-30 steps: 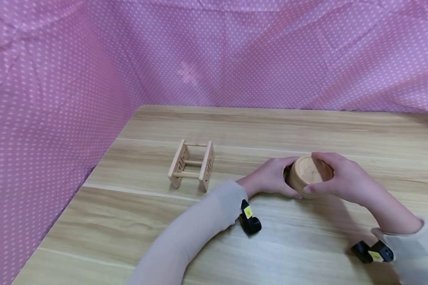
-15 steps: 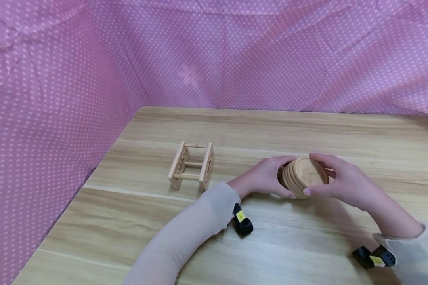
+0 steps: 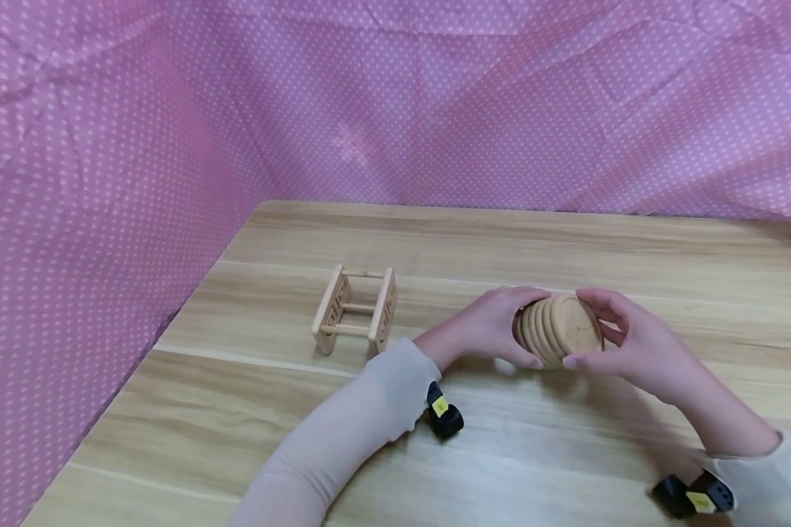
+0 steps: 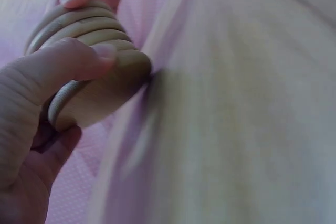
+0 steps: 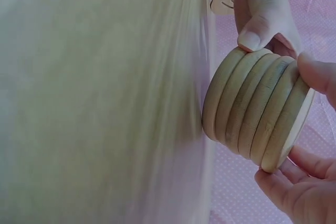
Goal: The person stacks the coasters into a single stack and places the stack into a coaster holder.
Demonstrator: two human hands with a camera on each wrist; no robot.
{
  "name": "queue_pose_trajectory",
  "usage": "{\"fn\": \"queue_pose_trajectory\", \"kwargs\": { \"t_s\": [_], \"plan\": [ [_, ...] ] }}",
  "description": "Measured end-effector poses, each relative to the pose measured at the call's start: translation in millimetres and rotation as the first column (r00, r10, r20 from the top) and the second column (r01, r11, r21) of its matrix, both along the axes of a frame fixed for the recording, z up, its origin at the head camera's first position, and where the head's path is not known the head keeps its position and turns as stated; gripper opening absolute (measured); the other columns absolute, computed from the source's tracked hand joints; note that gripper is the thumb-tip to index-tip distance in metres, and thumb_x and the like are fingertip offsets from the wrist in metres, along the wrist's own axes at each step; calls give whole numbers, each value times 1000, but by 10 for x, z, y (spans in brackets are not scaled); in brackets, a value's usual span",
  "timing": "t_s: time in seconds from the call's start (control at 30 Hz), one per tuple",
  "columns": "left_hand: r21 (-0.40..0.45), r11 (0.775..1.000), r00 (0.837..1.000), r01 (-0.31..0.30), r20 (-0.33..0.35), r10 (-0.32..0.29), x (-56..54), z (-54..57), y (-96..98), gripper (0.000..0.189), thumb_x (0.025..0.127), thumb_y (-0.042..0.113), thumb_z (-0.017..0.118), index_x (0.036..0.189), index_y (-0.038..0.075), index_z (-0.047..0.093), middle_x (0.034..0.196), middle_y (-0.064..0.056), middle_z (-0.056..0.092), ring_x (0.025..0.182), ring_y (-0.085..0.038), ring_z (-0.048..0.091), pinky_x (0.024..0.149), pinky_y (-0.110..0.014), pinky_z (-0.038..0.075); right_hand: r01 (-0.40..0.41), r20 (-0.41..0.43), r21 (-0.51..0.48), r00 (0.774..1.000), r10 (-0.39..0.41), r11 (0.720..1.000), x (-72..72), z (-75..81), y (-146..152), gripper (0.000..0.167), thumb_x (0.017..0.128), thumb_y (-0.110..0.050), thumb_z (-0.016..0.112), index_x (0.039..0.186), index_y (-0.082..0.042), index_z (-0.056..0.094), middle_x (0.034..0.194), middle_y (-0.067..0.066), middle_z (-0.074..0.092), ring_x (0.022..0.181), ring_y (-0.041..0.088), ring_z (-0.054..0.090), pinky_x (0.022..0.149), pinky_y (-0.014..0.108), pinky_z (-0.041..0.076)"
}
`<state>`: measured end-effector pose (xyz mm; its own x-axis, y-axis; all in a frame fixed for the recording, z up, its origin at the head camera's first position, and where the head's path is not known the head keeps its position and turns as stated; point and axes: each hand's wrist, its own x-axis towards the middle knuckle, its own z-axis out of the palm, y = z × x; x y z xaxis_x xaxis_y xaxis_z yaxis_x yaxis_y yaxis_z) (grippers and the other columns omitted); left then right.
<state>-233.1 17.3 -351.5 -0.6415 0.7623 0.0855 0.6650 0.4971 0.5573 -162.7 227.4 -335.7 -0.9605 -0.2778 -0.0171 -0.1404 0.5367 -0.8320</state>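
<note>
A stack of several round wooden coasters (image 3: 548,331) is tilted over toward its side, with an engraved face turned up and to the right. My left hand (image 3: 484,327) grips the stack from the left, thumb on the near rims, as the left wrist view also shows. From the right, my right hand (image 3: 642,344) holds the end coaster by its rim between thumb and fingers. In the right wrist view the coasters (image 5: 252,108) lie face against face, their lower edge at the tabletop. Whether all of the weight rests on the table cannot be seen.
To the left on the wooden table (image 3: 191,410) stands a small wooden coaster rack (image 3: 384,311) with cut-out side panels and crossbars. Pink dotted cloth (image 3: 395,110) hangs behind the table and along its left edge.
The stack has tipped further onto its side, its rims fanning into clearer view. My left hand has shifted slightly left, still gripping it; my right hand keeps hold. The rack stays put.
</note>
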Motion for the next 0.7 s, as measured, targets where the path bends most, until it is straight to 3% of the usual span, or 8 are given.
{"fn": "queue_pose_trajectory", "kwargs": {
  "t_s": [0.17, 0.3, 0.4, 0.57, 0.7],
  "plan": [
    [-88, 996, 999, 30, -33, -33, -14, 113, 6, 89, 63, 30, 84, 138, 11, 41, 135, 1, 49, 120, -10, 45, 104, -15, 32, -11, -15, -58, 1000, 10, 998, 15, -51, -13, 92, 71, -12, 79, 143, 2, 23, 139, 21, 35, 128, 42, 34, 93, 7, 40],
    [-138, 989, 998, 50, -41, -56, -11, 185, -6, 89, 64, 30, 84, 138, 9, 40, 136, -1, 48, 123, -11, 43, 106, -15, 30, -15, -29, -122, 1000, 12, 992, 19, -121, -47, 92, 70, -5, 78, 144, -1, 23, 134, 18, 38, 123, 13, 42, 92, 3, 37],
    [-135, 989, 997, 59, -37, -65, -9, 200, -29, 89, 64, 29, 84, 139, 8, 40, 138, -2, 47, 125, -13, 42, 107, -16, 29, -10, -27, -167, 1000, 6, 986, 21, -171, -73, 91, 69, 0, 77, 143, -1, 23, 134, 17, 37, 114, -6, 40, 92, 3, 37],
    [3, 999, 997, 53, 58, -53, -25, 115, -99, 89, 64, 27, 85, 139, 9, 40, 140, -3, 45, 121, -9, 45, 102, -12, 33, -21, -30, -251, 999, 14, 968, 21, -240, -79, 88, 68, 6, 74, 139, 3, 23, 134, 14, 37, 114, -6, 40, 92, 4, 38],
    [186, 982, 985, 20, 167, -52, -32, -27, -134, 88, 62, 23, 86, 138, 11, 42, 140, -2, 43, 116, -5, 47, 94, -9, 39, -49, -66, -324, 997, 29, 945, 11, -305, -72, 82, 67, 12, 72, 135, 2, 29, 126, 4, 42, 114, -2, 44, 92, 4, 38]
  ]
}}
